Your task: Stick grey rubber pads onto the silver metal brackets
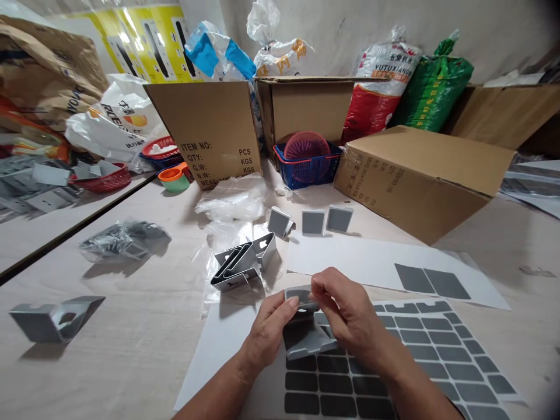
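My left hand grips a bent grey metal stand by its upper left edge, thumb on the front. A dark grey adhesive pad lies on the stand's upper face. My right hand is closed in a pinch at the pad's right end; its fingertips partly hide that corner. Beneath both hands lies a sheet of dark grey pads. Beyond them, several bare stands are nested together on clear plastic. Three stands with pads on their faces stand in a row farther back.
One more stand sits at the far left, near a plastic-wrapped bundle. A white sheet with two pads lies at right. Cardboard boxes, a blue basket and filled sacks line the back.
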Available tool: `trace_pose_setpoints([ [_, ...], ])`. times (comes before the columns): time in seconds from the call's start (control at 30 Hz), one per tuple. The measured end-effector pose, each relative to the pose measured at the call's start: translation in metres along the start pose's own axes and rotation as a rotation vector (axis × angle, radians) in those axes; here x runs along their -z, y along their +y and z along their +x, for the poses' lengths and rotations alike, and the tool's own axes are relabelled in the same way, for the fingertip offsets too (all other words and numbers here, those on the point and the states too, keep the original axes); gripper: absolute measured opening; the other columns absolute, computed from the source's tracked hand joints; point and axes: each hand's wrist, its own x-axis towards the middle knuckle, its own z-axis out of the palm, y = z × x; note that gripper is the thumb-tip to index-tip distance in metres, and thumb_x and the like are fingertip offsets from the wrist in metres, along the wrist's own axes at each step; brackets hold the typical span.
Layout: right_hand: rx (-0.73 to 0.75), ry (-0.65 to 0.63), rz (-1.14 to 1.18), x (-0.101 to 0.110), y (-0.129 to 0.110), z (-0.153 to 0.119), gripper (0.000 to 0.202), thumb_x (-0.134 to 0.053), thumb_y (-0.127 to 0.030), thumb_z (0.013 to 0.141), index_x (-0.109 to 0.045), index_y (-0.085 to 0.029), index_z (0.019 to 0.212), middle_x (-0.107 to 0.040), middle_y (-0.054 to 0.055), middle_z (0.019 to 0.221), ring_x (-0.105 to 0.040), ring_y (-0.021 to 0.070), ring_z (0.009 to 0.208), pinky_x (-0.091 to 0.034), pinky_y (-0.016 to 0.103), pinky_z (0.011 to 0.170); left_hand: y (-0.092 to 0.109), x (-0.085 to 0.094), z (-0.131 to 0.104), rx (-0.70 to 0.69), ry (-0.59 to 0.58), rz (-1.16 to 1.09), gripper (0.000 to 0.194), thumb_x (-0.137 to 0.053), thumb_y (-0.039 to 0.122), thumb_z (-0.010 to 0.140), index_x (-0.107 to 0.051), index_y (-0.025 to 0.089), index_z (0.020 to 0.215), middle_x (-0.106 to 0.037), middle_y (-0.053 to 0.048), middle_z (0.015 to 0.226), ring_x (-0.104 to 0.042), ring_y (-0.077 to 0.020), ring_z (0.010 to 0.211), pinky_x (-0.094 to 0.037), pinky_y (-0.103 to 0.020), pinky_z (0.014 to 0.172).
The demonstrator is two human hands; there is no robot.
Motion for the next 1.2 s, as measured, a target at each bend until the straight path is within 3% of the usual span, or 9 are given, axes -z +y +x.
trace_pose_setpoints([
  [0.17, -0.164, 0.026, 0.118, 0.004, 0.000, -0.001, 0.005, -0.047, -0.016, 0.084, -0.044, -0.021, 0.085, -0.044, -0.001, 0.070, -0.040, 0.0122, 0.059, -0.035, 0.027, 0.056, 0.003, -0.002, -0.001, 0.063, -0.059, -0.119, 0.019, -0.051, 0.025, 0.081, -0.064, 0.013, 0.086, -0.064, -0.006, 0.075, -0.056, -0.0179, 0.074, -0.042, -0.030, 0.071],
  [0.37, -0.161, 0.026, 0.124, 0.003, -0.003, 0.002, 0.006, -0.049, -0.016, 0.082, -0.049, -0.019, 0.077, -0.046, -0.001, 0.069, -0.041, 0.0121, 0.060, -0.034, 0.027, 0.056, 0.005, -0.003, 0.000, 0.030, -0.149, -0.253, 0.024, -0.049, 0.019, 0.081, -0.065, 0.010, 0.097, -0.067, -0.009, 0.080, -0.059, -0.0198, 0.076, -0.043, -0.031, 0.071],
  [0.7, -0.179, 0.043, 0.139, -0.004, -0.002, -0.001, 0.009, -0.049, -0.015, 0.081, -0.051, -0.018, 0.073, -0.046, -0.002, 0.065, -0.041, 0.0113, 0.058, -0.034, 0.026, 0.055, -0.007, 0.003, 0.002, 0.057, -0.083, -0.185, 0.014, -0.058, 0.022, 0.078, -0.065, 0.010, 0.079, -0.062, -0.004, 0.069, -0.054, -0.0126, 0.064, -0.042, -0.027, 0.066],
  [1.2, -0.259, 0.021, 0.149, -0.007, 0.001, 0.000, 0.014, -0.049, -0.014, 0.078, -0.048, -0.017, 0.065, -0.041, -0.004, 0.058, -0.036, 0.0088, 0.051, -0.031, 0.023, 0.047, -0.009, 0.001, 0.003, 0.049, 0.005, -0.060, 0.021, -0.062, 0.031, 0.075, -0.066, 0.011, 0.073, -0.060, -0.003, 0.061, -0.053, -0.0135, 0.058, -0.042, -0.028, 0.062],
])
